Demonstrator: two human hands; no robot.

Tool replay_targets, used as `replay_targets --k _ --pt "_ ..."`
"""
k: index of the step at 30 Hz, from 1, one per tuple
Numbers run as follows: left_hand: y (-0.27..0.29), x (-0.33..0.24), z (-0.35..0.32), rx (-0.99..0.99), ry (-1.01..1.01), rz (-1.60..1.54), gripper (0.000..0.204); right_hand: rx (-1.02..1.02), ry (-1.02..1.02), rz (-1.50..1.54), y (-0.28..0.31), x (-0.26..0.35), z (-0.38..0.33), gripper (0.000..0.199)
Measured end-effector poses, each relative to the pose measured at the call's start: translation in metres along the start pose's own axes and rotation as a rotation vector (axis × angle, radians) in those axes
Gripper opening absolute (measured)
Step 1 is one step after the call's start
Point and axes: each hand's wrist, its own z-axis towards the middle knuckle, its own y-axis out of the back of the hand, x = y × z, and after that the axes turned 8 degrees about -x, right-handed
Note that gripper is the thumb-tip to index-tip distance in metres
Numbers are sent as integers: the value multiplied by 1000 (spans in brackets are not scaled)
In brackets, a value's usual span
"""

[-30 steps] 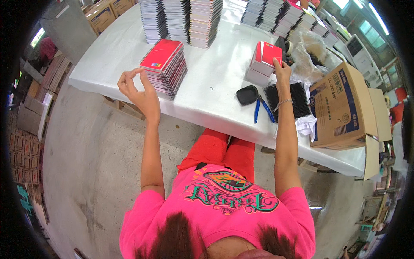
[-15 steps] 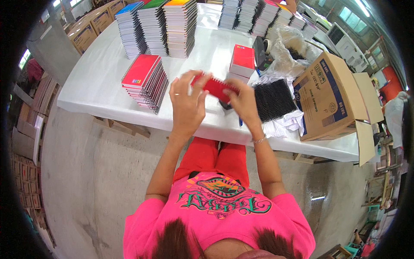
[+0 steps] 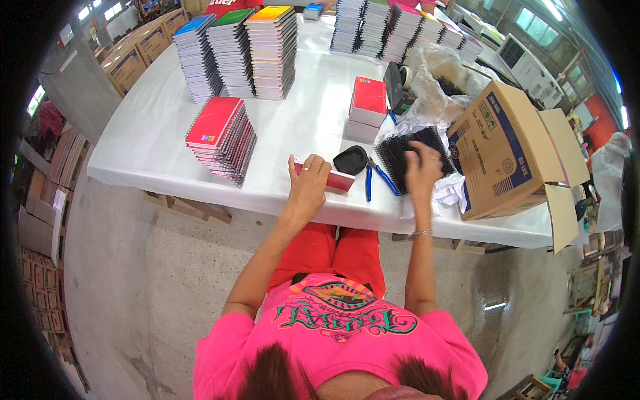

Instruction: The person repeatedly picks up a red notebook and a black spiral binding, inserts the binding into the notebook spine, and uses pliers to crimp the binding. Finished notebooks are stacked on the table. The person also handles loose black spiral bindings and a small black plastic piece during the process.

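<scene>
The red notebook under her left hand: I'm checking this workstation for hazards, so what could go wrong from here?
The red notebook lies near the front edge of the white table, held down only by the left hand; a nudge might tip it off. The blue-handled pliers lie between both hands, where the right hand, on the black spiral coils, could catch them. The leaning red stack might slide.

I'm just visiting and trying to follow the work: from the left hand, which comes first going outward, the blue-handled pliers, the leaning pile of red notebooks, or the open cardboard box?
From the left hand, in the head view:
1. Blue-handled pliers, just to its right on the table.
2. Leaning pile of red notebooks, off to its left.
3. Open cardboard box, at the table's right end, beyond the right hand.
</scene>
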Motion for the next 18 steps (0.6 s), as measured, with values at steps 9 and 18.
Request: replay_targets --k 9,18 --pt "5 -22 3 -65 125 -230 39 233 -235 -669 18 -132 -13 29" --pt "-17 -28 4 -213 180 -131 50 215 -104 -519 21 -119 -9 22"
